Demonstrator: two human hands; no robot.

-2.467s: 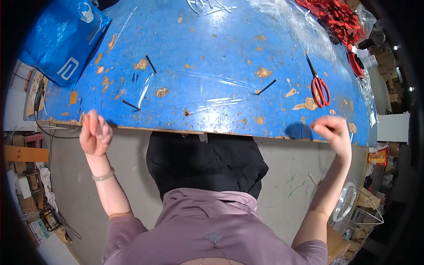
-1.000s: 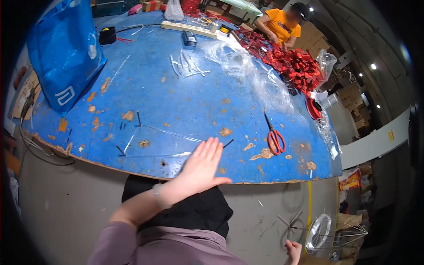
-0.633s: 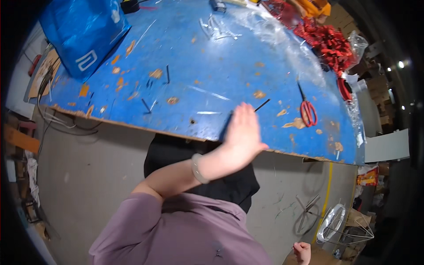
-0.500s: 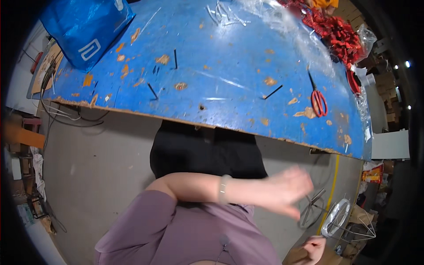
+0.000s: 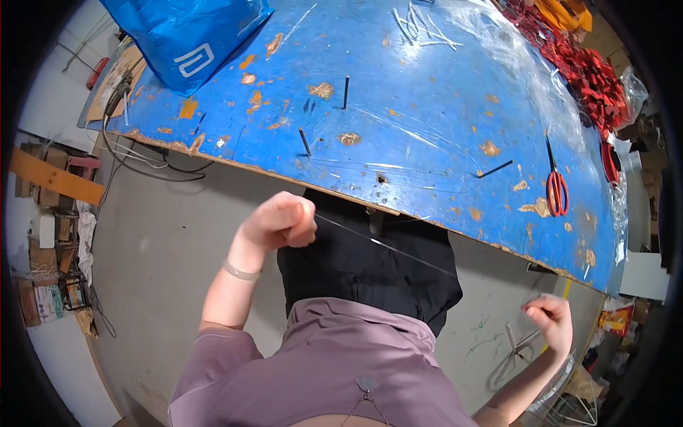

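My left hand [image 5: 279,220] is closed in front of the table edge, gripping a thin clear strand [image 5: 384,244]. That strand stretches taut to the right in front of my black trousers, toward the fingertips of my right hand [image 5: 553,322]. The right fingers are curled in a pinch; close to them the strand fades from sight. On the blue table [image 5: 427,128] stand three thin black pegs, a back one [image 5: 346,92], a left one [image 5: 304,142] and a right one [image 5: 496,169]. Fine clear line [image 5: 420,135] lies in a loose loop around them.
Red-handled scissors [image 5: 557,192] lie at the table's right. A blue bag [image 5: 188,43] stands at the back left. Several whitish strips [image 5: 427,28] lie at the back, with clear plastic and red ribbon-like material [image 5: 587,78] at the far right. A metal-legged stand [image 5: 516,352] is on the floor.
My left hand has swung from the right across my body to the left, and the strand now shows taut from it. My right hand has risen. The view has shifted, and clear line shows around the pegs.
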